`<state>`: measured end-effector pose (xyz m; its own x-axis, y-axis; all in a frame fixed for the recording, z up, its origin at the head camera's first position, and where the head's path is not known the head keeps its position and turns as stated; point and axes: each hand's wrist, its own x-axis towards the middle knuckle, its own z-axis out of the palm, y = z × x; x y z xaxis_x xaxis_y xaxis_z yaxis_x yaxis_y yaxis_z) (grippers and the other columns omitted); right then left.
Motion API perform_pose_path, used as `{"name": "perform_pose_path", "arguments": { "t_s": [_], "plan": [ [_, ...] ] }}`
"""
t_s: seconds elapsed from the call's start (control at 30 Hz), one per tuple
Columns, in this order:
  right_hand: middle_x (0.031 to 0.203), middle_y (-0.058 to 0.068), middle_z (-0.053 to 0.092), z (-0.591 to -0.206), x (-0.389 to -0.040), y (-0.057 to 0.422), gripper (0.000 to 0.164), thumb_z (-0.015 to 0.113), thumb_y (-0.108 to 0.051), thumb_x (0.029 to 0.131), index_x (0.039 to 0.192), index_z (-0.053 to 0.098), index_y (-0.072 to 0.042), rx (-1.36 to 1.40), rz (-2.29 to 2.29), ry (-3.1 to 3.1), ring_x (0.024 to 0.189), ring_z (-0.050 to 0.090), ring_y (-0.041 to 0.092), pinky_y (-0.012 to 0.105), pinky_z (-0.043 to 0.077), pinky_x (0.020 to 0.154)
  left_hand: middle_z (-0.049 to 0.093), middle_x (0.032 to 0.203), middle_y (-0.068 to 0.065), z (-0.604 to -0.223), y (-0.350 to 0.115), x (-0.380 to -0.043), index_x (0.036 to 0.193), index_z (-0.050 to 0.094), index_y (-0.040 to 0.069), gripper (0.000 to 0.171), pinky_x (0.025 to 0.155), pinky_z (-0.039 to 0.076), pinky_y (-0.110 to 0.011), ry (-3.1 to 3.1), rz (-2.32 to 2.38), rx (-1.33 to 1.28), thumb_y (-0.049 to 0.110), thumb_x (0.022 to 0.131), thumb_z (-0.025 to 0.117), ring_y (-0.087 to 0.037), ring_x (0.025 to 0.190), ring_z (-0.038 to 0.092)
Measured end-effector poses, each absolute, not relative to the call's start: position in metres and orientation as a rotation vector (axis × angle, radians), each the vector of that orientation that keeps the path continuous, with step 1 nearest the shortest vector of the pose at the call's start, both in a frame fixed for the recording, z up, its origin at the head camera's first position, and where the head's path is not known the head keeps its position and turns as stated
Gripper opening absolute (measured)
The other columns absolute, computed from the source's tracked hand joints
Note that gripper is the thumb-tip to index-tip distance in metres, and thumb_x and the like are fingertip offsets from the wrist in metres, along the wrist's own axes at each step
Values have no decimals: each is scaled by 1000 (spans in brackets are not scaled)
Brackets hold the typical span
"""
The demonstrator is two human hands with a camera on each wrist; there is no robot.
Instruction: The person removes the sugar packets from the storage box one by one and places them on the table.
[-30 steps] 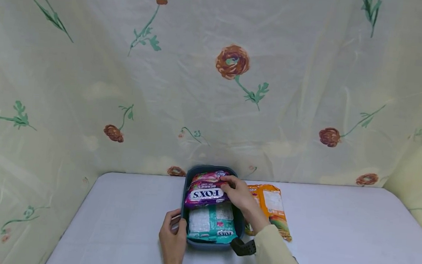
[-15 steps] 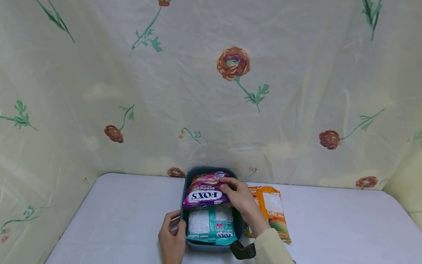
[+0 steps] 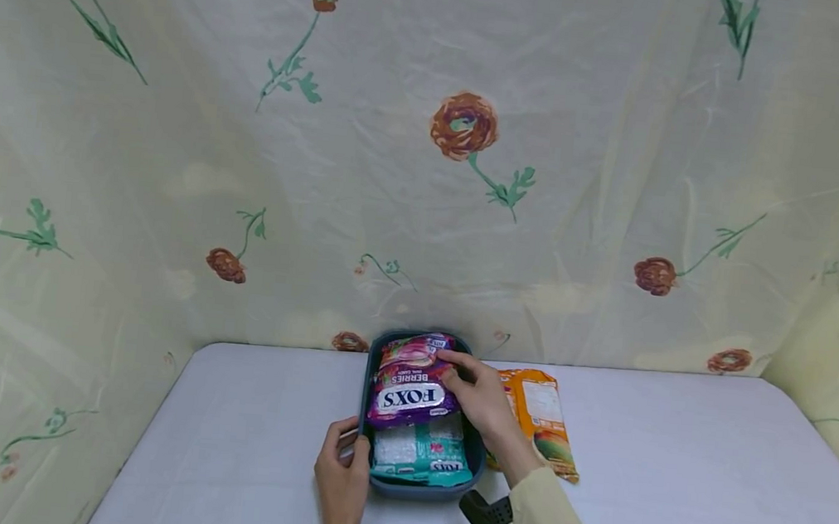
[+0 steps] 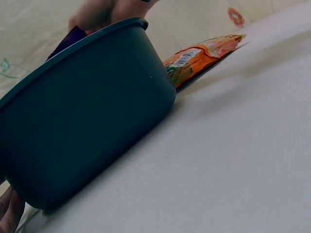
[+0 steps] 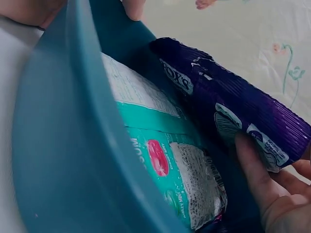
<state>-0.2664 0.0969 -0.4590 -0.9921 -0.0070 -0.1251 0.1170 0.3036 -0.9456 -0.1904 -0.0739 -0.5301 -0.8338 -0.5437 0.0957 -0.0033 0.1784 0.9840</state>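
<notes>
My right hand (image 3: 486, 399) pinches the right edge of a purple FOX'S Berries candy bag (image 3: 407, 398). The bag is tilted over the back of a dark teal plastic bin (image 4: 92, 107). Below it in the bin lies a turquoise FOX'S candy bag (image 5: 160, 141), partly covered by the purple one in the head view. At the bin's left side, my left hand (image 3: 344, 472) holds the wall, its thumb at the rim. The right wrist view has the right thumb (image 5: 252, 165) against the purple wrapper.
An orange candy bag (image 3: 544, 414) lies on the white table (image 3: 671, 467) just right of the bin, partly hidden by the right hand. Behind the table hangs a flowered curtain (image 3: 587, 143). A black wrist device (image 3: 485, 511) sits below the right forearm.
The purple candy bag has shifted slightly toward the front of the bin and covers more of the turquoise one. The right hand keeps its pinch; the left hand stays put.
</notes>
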Motion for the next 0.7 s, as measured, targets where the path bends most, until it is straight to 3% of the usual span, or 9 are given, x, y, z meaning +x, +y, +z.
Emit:
{"name": "perform_pose_path", "arguments": {
  "t_s": [0.7],
  "plan": [
    [144,8,43,-462,-259,99,31,54,-26,95,123,60,-37,122,-1857,2435,114,56,32,46,48,94,70,103,-6,-530,-74,-191,101,67,12,22,70,50,-21,-2022,-1693,522,7,83,57,-17,92,65]
  ]
}}
